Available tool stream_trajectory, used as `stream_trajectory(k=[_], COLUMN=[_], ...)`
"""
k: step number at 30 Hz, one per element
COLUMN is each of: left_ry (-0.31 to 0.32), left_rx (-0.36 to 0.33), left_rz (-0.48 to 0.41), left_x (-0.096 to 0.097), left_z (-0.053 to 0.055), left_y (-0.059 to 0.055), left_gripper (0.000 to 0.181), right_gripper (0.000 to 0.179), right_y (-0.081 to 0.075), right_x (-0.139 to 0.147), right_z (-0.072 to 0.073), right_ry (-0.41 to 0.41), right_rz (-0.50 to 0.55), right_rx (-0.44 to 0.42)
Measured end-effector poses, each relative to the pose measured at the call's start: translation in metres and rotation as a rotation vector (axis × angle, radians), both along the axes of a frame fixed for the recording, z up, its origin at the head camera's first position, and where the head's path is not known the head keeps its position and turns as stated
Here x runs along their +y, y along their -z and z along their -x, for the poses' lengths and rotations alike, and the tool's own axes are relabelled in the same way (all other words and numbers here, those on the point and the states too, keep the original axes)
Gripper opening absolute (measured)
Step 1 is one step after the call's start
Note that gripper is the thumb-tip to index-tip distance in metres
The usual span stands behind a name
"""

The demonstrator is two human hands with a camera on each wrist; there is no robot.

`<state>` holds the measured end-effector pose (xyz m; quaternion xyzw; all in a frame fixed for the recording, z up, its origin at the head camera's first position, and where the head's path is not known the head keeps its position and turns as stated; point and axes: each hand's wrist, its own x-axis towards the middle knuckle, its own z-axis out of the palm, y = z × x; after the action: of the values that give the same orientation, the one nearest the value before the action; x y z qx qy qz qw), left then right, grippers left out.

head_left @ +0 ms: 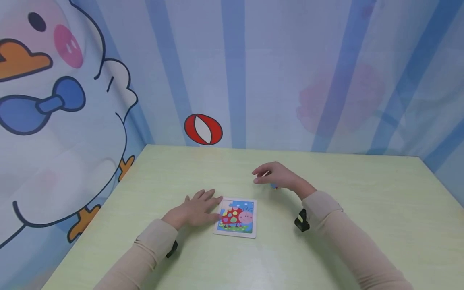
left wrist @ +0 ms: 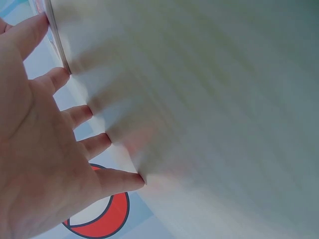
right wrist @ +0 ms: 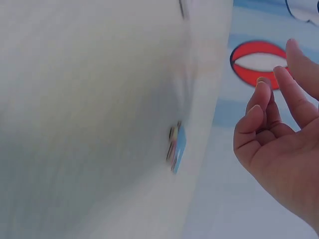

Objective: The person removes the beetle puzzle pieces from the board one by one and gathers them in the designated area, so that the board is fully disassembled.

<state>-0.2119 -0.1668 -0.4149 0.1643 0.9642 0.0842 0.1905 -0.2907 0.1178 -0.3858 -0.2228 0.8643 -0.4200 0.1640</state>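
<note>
A ladybug jigsaw puzzle (head_left: 236,217) lies flat in a pale square frame. The picture's upper left corner shows a plain beige patch. My left hand (head_left: 197,209) rests on the table with fingers spread, its thumb and index fingertip at the frame's left side. In the left wrist view, the fingertips (left wrist: 102,142) touch the tabletop. Above the table, to the right of the puzzle, hovers my right hand (head_left: 277,176), its fingers loosely bent and holding nothing. Below it sits a small blue puzzle piece (right wrist: 178,149), partly hidden by the hand in the head view.
The pale yellow-green table (head_left: 380,209) ends at a cartoon curtain (head_left: 275,72) behind and to the left. A red-and-white ball (head_left: 203,129) is printed on that curtain, just above the back edge. Black wrist devices (head_left: 302,220) hang below both sleeves.
</note>
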Motion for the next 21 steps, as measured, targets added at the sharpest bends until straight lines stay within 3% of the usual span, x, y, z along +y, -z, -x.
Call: stream_trajectory(k=[9,21], left_ry=[-0.009,-0.008], left_rx=[-0.007,-0.006], left_rz=[0.013,0.016], left_x=[0.000,0.000], left_z=[0.002,0.003], left_y=[0.001,0.002], left_gripper=[0.068,0.068], right_gripper=[0.035,0.031], right_y=[0.009,0.022], right_x=[-0.037,-0.055], right_z=[-0.013,-0.020], right_ry=[-0.079,-0.148], right_rz=[-0.070,-0.115], right_rx=[-0.041,-0.085])
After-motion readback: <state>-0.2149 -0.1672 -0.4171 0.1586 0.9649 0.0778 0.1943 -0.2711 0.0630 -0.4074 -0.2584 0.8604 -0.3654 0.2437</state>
